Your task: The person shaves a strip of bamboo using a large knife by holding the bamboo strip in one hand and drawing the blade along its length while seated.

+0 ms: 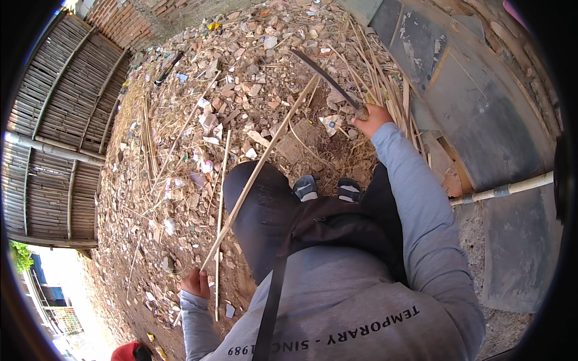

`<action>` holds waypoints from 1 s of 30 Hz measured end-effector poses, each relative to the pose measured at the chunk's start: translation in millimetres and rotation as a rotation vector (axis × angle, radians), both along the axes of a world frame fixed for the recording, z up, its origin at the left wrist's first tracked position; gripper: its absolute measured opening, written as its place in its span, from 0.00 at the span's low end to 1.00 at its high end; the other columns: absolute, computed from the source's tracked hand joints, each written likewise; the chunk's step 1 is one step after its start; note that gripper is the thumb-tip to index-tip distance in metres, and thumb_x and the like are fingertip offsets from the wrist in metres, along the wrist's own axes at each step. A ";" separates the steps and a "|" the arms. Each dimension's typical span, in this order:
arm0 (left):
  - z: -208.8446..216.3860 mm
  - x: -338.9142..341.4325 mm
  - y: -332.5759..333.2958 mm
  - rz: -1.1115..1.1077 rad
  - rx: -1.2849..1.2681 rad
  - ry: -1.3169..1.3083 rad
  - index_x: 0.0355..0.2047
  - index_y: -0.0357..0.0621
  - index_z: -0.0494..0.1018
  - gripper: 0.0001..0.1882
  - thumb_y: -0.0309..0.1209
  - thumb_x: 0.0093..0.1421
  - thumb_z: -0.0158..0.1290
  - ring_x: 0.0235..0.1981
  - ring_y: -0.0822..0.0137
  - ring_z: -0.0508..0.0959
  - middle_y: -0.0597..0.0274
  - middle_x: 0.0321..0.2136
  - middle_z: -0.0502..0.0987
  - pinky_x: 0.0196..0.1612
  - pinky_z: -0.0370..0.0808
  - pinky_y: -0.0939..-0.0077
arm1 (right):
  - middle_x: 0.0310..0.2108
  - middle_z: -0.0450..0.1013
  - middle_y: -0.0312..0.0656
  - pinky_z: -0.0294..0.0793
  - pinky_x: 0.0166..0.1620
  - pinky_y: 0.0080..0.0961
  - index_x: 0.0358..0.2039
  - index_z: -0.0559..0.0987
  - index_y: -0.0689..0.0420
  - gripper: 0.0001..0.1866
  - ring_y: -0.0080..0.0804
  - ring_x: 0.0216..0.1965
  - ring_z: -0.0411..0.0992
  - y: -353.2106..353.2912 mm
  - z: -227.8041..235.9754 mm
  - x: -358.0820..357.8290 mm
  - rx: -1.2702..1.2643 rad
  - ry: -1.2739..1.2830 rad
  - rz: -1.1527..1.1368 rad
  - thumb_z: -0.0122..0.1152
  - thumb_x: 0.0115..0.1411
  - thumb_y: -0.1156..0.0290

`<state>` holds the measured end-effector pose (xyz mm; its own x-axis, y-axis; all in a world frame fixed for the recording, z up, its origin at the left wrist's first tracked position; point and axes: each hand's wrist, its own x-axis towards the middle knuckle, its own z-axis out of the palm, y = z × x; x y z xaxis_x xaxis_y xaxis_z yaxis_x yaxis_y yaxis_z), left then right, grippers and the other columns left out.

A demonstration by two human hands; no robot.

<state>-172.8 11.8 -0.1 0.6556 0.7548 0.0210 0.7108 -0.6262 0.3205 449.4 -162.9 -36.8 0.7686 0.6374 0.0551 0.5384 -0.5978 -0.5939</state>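
My left hand [195,283], low at the left, is closed round the near end of a long split bamboo strip [259,166]. The strip slants up and away across my left knee, its far end over the rubble. In my right hand [373,121], held out at the upper right, is the handle of a machete [328,78]. Its dark, curved blade points up and left, with the tip beyond the strip's far end. Blade and strip look apart, though their heights are hard to judge. A thinner bamboo stick [223,198] lies on the ground beside my left leg.
Broken brick, stones and litter [241,90] cover the ground. Bundled bamboo strips [385,78] lie beyond my right hand. Grey sheet panels [469,102] and a pole [512,188] stand at the right. A bamboo slat wall [66,90] bounds the left. Someone's red headwear [125,351] shows at lower left.
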 end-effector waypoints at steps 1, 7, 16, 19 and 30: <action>-7.2 0.9 1.4 -0.006 0.023 0.010 0.21 0.42 0.65 0.17 0.39 0.63 0.45 0.14 0.44 0.71 0.48 0.11 0.68 0.18 0.64 0.54 | 0.32 0.78 0.49 0.74 0.44 0.39 0.40 0.79 0.54 0.19 0.48 0.39 0.76 0.0 2.5 -5.0 0.003 -0.002 -0.005 0.66 0.51 0.57; -9.1 20.0 -2.9 0.020 0.088 0.013 0.24 0.42 0.65 0.14 0.37 0.64 0.45 0.16 0.41 0.71 0.45 0.13 0.69 0.19 0.65 0.50 | 0.28 0.77 0.45 0.75 0.35 0.39 0.35 0.78 0.54 0.16 0.47 0.31 0.76 14.1 25.9 -55.4 0.033 -0.117 0.355 0.67 0.49 0.60; 15.6 26.0 19.3 0.015 0.228 -0.028 0.24 0.42 0.68 0.13 0.35 0.63 0.46 0.18 0.42 0.72 0.47 0.16 0.70 0.21 0.66 0.52 | 0.23 0.74 0.42 0.73 0.31 0.44 0.30 0.75 0.52 0.13 0.48 0.27 0.75 15.3 29.8 -64.3 0.145 -0.326 0.513 0.67 0.44 0.65; 20.8 21.2 31.7 0.039 0.281 -0.042 0.26 0.42 0.70 0.12 0.35 0.63 0.46 0.18 0.43 0.72 0.48 0.16 0.70 0.21 0.67 0.54 | 0.24 0.74 0.46 0.73 0.33 0.44 0.31 0.76 0.54 0.13 0.49 0.28 0.75 9.4 28.9 -46.6 0.245 -0.272 0.314 0.67 0.47 0.64; 33.8 22.8 46.1 0.080 0.335 -0.118 0.26 0.41 0.71 0.14 0.36 0.64 0.45 0.17 0.45 0.71 0.49 0.15 0.69 0.20 0.65 0.54 | 0.29 0.77 0.49 0.75 0.37 0.43 0.38 0.78 0.53 0.18 0.51 0.34 0.76 -7.3 34.8 -21.8 -0.003 -0.185 0.016 0.68 0.48 0.60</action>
